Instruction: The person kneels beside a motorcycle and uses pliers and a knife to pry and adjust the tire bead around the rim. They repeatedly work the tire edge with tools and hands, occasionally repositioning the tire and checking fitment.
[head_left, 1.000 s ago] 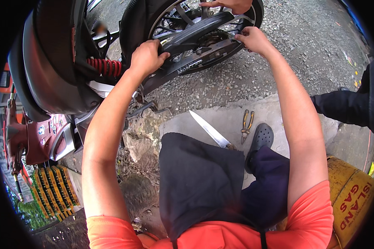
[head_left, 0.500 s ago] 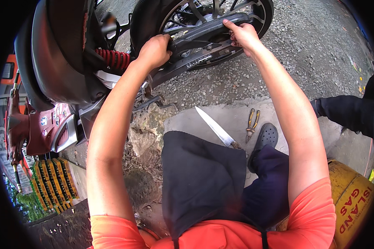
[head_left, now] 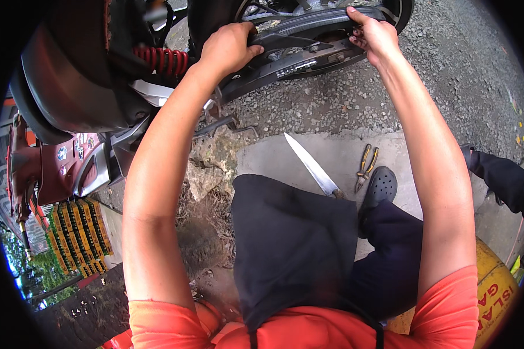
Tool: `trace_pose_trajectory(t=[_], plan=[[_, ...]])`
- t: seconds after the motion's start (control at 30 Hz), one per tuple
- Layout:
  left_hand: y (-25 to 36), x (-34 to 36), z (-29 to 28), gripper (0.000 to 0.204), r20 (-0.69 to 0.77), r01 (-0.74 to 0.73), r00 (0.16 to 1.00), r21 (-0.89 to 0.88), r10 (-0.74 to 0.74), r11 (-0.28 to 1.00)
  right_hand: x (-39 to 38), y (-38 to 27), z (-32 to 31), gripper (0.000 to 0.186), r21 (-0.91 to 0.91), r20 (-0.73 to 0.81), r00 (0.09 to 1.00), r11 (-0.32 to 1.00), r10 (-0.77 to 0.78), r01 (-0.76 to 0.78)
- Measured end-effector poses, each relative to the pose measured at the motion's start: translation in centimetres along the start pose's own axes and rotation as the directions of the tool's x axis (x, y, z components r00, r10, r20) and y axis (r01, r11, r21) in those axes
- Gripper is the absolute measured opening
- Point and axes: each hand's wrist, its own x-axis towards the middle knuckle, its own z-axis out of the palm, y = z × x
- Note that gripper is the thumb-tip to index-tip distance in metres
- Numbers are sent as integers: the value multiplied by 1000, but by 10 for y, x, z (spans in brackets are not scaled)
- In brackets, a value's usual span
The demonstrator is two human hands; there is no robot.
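The person's left hand (head_left: 230, 49) is curled tight around the near end of a long black plastic chain cover (head_left: 308, 43) on the back wheel of a motorbike. The right hand (head_left: 375, 38) grips the far end of the same cover, fingers bent over its top edge. The cover sits against the black rubber tyre (head_left: 398, 11), just beside a red coil spring (head_left: 160, 61). On the grey concrete slab (head_left: 262, 157) below lie a long shiny steel knife (head_left: 311, 166) and yellow-handled pliers (head_left: 365, 168), near a dark rubber clog (head_left: 381, 186).
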Motion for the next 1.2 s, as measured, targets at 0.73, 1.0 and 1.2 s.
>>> trace_pose_trajectory(t=[0.73, 1.0, 1.2], plan=[[-3, 1, 2, 47, 1, -156, 988, 96, 157, 983, 24, -25, 46, 30, -123, -113, 992, 991, -60, 46], [-1, 4, 6, 44, -48, -131, 990, 97, 136, 987, 21, -25, 33, 25, -26, -44, 999, 1000, -2, 1], [-14, 10, 7, 44, -37, -164, 986, 1, 164, 986, 0, -21, 8, 16, 188, 75, 994, 978, 73, -86]])
